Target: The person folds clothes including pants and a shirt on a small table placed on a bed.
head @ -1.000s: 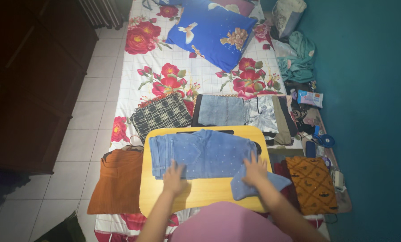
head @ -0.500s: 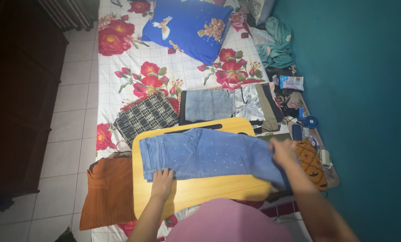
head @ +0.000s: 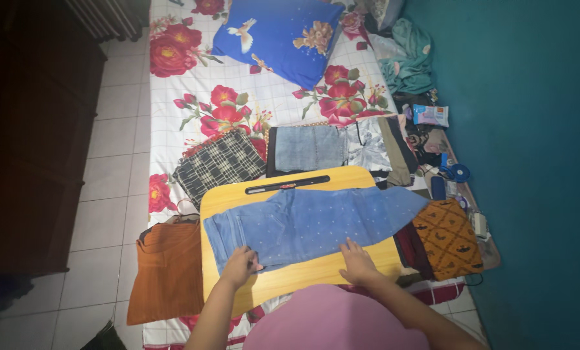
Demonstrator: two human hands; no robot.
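Item: one pair of light-blue denim jeans with small pale dots (head: 316, 220), laid flat across the yellow wooden lap table (head: 303, 275) on the floral bedsheet (head: 192, 97), waistband toward your left and legs running right, their ends hanging past the table's right edge beside the orange-and-black patterned folded cloth (head: 449, 236). Your left hand (head: 240, 266) is closed on the lower edge near the waistband, pinching the fabric. Your right hand (head: 358, 262) lies open and flat, its fingers pressing the lower hem of the leg section; it grips nothing. Handling: soft and limp, likely of moderate weight for cloth, not fragile, not slippery; it creases and sags wherever it is unsupported. Best holds: the thick waistband and the stitched side seams, which should bear a pull without stretching; the leg ends want a full-hand gather. Adjacent stock: a black-and-white checked folded cloth (head: 218, 165), a folded faded denim piece (head: 309, 148), a rust-orange ribbed garment (head: 168, 272), a blue pillow with birds (head: 277, 35).
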